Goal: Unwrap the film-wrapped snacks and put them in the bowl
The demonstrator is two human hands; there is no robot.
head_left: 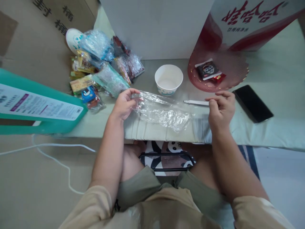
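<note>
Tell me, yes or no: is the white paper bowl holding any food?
No: the white paper bowl sits empty, its bare inside showing.

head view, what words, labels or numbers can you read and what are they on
Red and white container: large red Chinese characters, seen upside down, not surely readable; small line beneath is blurred.
Cardboard box: black Chinese characters, upside down, partly cut off.
Teal box: white label with barcode, print too small.
Snack packets: print too small.

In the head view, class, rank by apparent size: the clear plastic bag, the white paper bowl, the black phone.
1. Clear crinkled plastic bag, largest.
2. White paper bowl and flat black phone: they look similar, so unranked.
</note>
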